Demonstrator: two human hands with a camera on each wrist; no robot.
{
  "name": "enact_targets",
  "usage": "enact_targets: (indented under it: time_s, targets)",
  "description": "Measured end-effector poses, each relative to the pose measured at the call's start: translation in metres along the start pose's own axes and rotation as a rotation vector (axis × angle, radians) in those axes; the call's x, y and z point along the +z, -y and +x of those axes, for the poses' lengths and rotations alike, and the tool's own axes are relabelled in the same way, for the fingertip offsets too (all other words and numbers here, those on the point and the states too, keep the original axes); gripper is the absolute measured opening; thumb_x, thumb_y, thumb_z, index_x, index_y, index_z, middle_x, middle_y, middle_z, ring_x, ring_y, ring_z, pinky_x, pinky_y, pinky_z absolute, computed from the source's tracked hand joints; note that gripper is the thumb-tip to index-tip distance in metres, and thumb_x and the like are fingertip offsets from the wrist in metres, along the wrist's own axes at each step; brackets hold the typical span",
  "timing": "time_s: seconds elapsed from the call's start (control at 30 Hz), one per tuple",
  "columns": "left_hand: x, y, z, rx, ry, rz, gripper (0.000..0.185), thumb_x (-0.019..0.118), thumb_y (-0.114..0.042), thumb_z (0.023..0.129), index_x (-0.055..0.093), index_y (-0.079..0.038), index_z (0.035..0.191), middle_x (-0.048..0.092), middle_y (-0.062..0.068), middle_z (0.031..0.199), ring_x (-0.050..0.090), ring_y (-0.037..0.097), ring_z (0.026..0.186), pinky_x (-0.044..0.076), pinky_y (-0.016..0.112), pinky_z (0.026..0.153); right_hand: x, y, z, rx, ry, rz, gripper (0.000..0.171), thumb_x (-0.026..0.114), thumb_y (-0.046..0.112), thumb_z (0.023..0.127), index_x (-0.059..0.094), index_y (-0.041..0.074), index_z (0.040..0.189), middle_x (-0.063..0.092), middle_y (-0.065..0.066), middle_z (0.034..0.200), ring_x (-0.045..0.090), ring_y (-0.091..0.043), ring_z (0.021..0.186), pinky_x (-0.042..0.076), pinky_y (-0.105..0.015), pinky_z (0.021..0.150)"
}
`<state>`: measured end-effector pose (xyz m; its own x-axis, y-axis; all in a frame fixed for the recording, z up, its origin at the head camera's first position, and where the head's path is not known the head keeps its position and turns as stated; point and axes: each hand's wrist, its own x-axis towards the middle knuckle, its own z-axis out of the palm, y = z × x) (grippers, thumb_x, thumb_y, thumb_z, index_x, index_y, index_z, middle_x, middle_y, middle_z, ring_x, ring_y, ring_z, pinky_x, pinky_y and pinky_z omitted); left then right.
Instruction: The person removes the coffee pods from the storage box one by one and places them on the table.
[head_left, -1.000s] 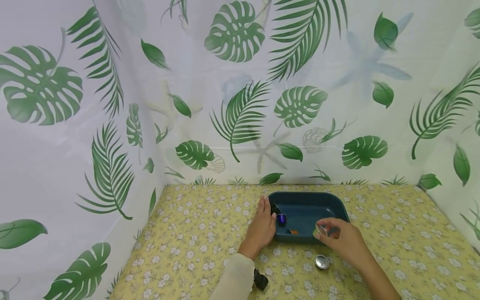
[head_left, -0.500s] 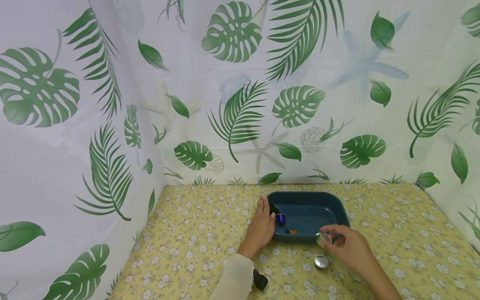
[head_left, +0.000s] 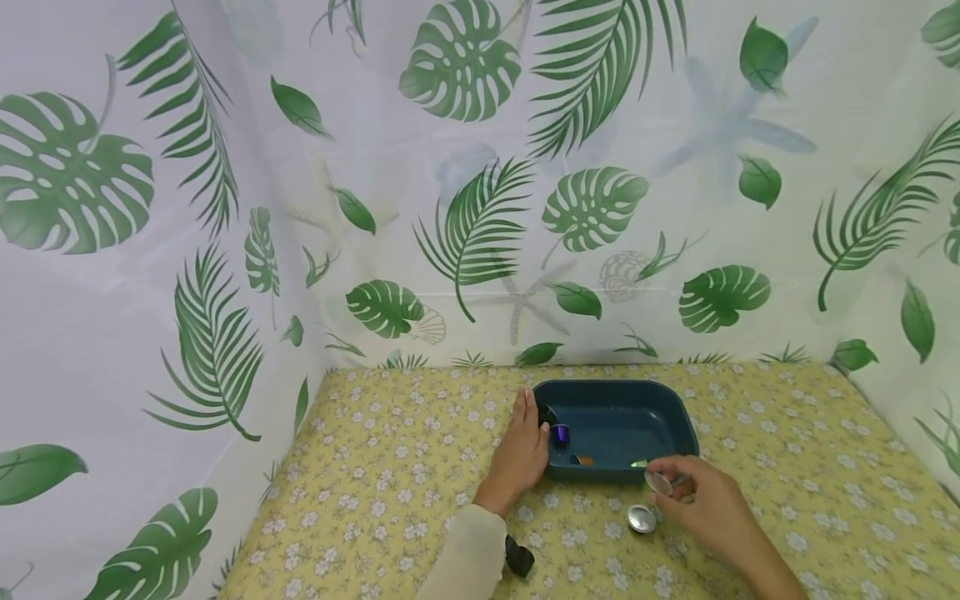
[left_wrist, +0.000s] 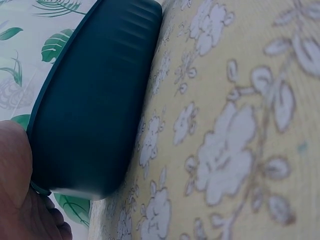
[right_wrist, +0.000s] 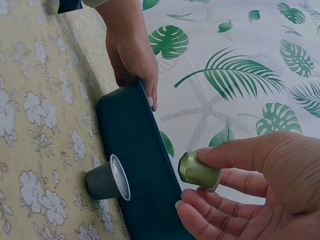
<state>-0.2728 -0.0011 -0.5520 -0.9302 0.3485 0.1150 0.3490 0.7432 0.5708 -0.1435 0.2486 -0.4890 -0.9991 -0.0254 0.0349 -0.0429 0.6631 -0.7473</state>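
My right hand (head_left: 701, 492) pinches a green coffee capsule (right_wrist: 200, 170) between thumb and fingers, just outside the front right of a dark teal tray (head_left: 615, 474). The capsule's pale lid faces me in the head view. At the tray's left end, my left hand (head_left: 519, 450) grips the rim, thumb over the edge and fingers along the outside. Inside the tray near that hand lie a blue capsule (head_left: 560, 435), an orange capsule (head_left: 583, 460) and a dark one (head_left: 547, 414) partly hidden by the hand. A silver-grey capsule (head_left: 641, 518) lies on the table in front of the tray.
A yellow floral cloth (head_left: 405, 467) covers the table. Leaf-printed white sheeting (head_left: 480, 342) rises behind and at both sides. Below the left sleeve (head_left: 472, 550) shows a black piece (head_left: 519, 557).
My right hand has drawn the green capsule from over the tray toward me and to the right, past the front rim. The left hand keeps its place on the tray.
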Motion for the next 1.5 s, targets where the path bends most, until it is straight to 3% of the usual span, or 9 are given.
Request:
enact_targets:
  time_s: [0.23, 0.37, 0.6, 1.0, 1.5]
  targets:
    - [0.001, -0.001, 0.000, -0.001, 0.005, -0.007, 0.062, 0.033, -0.027, 0.113, 0.003, -0.006, 0.164, -0.005, 0.010, 0.170, 0.014, 0.027, 0.155, 0.031, 0.046, 0.118, -0.003, -0.005, -0.003, -0.008, 0.007, 0.007, 0.040, 0.082, 0.008, 0.085, 0.069, 0.003, 0.122, 0.067, -0.013, 0.110, 0.063, -0.016, 0.080, 0.052, -0.030, 0.061]
    - [0.001, 0.001, 0.000, 0.010, -0.003, -0.011, 0.062, 0.033, -0.027, 0.113, 0.005, -0.003, 0.163, -0.001, 0.014, 0.170, 0.016, 0.029, 0.154, 0.033, 0.048, 0.116, -0.004, -0.008, -0.004, 0.006, 0.022, 0.000, 0.040, 0.081, 0.005, 0.085, 0.068, 0.003, 0.122, 0.067, -0.014, 0.113, 0.064, -0.017, 0.081, 0.053, -0.031, 0.061]
    - [0.000, 0.001, 0.001, 0.011, 0.000, -0.019, 0.062, 0.033, -0.028, 0.113, 0.005, -0.004, 0.163, -0.005, 0.010, 0.170, 0.014, 0.028, 0.155, 0.033, 0.047, 0.116, -0.005, -0.012, -0.005, 0.057, 0.045, 0.015, 0.040, 0.079, 0.002, 0.084, 0.067, 0.003, 0.122, 0.067, -0.014, 0.114, 0.063, -0.019, 0.085, 0.053, -0.033, 0.061]
    - [-0.001, 0.000, 0.001, 0.012, -0.001, -0.012, 0.061, 0.032, -0.027, 0.114, 0.005, -0.003, 0.163, -0.005, 0.010, 0.170, 0.015, 0.028, 0.154, 0.033, 0.046, 0.116, -0.007, -0.024, -0.006, 0.100, 0.064, -0.014, 0.040, 0.077, -0.002, 0.084, 0.066, 0.000, 0.122, 0.065, -0.016, 0.113, 0.062, -0.018, 0.079, 0.050, -0.033, 0.059]
    - [-0.001, 0.000, 0.000, 0.005, -0.005, -0.023, 0.061, 0.033, -0.026, 0.113, 0.006, -0.004, 0.163, -0.002, 0.012, 0.170, 0.013, 0.026, 0.155, 0.033, 0.047, 0.116, 0.005, -0.038, -0.006, 0.119, 0.064, -0.020, 0.035, 0.079, -0.004, 0.081, 0.067, 0.000, 0.113, 0.065, -0.007, 0.097, 0.060, -0.016, 0.072, 0.049, -0.029, 0.055]
